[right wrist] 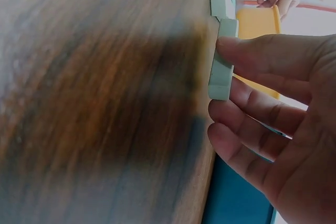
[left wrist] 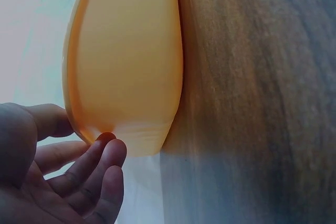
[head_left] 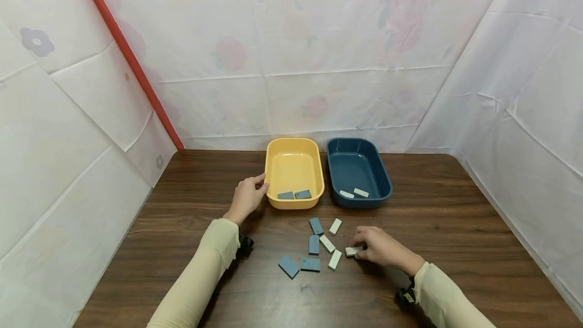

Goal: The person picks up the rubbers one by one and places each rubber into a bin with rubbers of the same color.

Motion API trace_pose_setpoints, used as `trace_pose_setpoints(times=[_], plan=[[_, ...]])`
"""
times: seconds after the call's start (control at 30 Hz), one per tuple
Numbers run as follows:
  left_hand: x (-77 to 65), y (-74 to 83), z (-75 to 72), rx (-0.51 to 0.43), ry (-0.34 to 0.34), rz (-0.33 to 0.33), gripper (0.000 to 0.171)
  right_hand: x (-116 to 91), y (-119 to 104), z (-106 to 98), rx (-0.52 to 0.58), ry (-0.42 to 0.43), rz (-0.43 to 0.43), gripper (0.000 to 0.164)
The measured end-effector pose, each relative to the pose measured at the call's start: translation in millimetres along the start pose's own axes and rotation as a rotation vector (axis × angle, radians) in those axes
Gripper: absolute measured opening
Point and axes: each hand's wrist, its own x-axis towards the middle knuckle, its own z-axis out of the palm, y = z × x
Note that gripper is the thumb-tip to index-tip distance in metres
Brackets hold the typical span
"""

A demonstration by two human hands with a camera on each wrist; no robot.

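My left hand (head_left: 247,197) pinches the left rim of the yellow bin (head_left: 293,204), thumb and fingertips on its edge, as the left wrist view also shows. Two blue-grey tiles (head_left: 302,194) lie at the near end of that bin. In my right hand (head_left: 382,248) a small pale, cream-coloured block (right wrist: 223,61) is pinched, low over or on the table; whether it touches the wood I cannot tell. Left of that hand several other pale blocks (head_left: 327,244) lie scattered, mixed with several blue-grey tiles (head_left: 289,267).
A dark blue bin (head_left: 387,186) stands right of the yellow one, with two pale blocks (head_left: 361,193) inside. Both bins sit near the back of the brown wooden table (head_left: 191,191). White printed sheets (head_left: 282,39) hang behind and at both sides.
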Motion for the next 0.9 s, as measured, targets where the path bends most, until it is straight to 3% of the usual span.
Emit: trace_pose_setpoints(times=[0.67, 0.9], plan=[[0.9, -1.2, 1.6, 0.003, -0.002, -0.005, 0.045, 4.3, 2.1, -22.5, 0.022, 0.118, 0.001, 0.014], [0.0, -1.2, 1.7, -0.002, 0.000, -0.004, 0.045, 4.6, 1.2, -34.4, 0.054, 0.152, 0.049, 0.012]])
